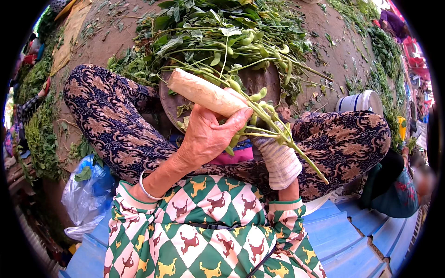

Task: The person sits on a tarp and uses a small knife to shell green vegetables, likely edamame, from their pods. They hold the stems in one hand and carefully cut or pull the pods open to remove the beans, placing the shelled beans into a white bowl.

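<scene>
Sitting with both knees bent out wide, a person in dark blue trousers with a tan swirly pattern (118, 125) has both hands in front of the lap. The bare left hand (208, 132), with a thin white bangle (145, 186) on its wrist, is closed around a thick, rough, cream-coloured, log-shaped piece (199, 90), which slants up and to the left. Close to the left thumb is a long green stalk with fat green bean pods (301, 155), slanting down to the right, in front of the right hand (273, 150). That hand wears a cream striped cloth glove; its fingers are mostly hidden, so one cannot tell how tightly they are bent or what they hold. Behind the hands sits a round brown tray (170, 104), with a big messy heap of green bean plants (204, 30) lying over its far side. A white bucket with blue stripes (368, 101) stands just past the right knee, and a crumpled clear plastic bag (88, 192) lies near the left leg.
</scene>
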Motion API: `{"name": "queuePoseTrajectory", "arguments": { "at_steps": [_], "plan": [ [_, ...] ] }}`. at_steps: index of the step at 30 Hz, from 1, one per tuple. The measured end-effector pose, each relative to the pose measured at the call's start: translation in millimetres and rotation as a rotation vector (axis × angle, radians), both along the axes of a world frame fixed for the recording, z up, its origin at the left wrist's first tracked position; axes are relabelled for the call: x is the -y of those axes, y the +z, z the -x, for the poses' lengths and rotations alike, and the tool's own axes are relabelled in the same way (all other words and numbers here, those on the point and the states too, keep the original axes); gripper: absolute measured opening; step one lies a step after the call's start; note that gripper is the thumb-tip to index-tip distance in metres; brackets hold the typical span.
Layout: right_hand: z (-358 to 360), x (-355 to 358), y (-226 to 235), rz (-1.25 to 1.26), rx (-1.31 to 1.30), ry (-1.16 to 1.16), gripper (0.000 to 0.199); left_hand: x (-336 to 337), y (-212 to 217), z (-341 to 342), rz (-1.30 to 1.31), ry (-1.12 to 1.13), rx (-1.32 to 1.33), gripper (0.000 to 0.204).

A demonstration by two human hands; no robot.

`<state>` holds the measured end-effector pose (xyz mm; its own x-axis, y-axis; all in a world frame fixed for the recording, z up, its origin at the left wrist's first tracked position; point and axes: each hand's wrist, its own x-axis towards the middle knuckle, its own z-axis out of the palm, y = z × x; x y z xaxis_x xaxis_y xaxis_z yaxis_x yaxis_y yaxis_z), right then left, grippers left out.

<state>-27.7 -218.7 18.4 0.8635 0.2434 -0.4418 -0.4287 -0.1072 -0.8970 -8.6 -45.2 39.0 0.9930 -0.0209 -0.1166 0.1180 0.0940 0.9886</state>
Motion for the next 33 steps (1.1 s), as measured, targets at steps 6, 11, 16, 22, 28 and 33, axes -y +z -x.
{"name": "queuePoseTrajectory", "arguments": {
  "at_steps": [6,11,16,22,28,33],
  "plan": [
    [2,-8,11,-0.426,-0.146,-0.135,0.034,0,-5,-2,-0.178,-0.033,0.265,0.008],
    [-2,-9,9,-0.104,-0.089,-0.014,0.031,-2,-6,-3,-0.173,-0.081,0.227,0.010],
    [4,-6,-8,0.042,0.059,0.026,0.029,4,-18,-1,-0.292,-0.040,0.270,0.008],
    [13,3,-17,-0.054,0.006,-0.058,0.028,-1,-7,-7,-0.051,-0.108,0.026,0.009],
    [2,-1,8,-0.381,-0.171,-0.017,0.030,-12,-3,-5,-0.097,-0.142,0.038,0.008],
    [12,6,-22,-0.092,-0.068,-0.108,0.029,-4,-6,0,-0.093,-0.143,0.008,0.007]
  ]
}}
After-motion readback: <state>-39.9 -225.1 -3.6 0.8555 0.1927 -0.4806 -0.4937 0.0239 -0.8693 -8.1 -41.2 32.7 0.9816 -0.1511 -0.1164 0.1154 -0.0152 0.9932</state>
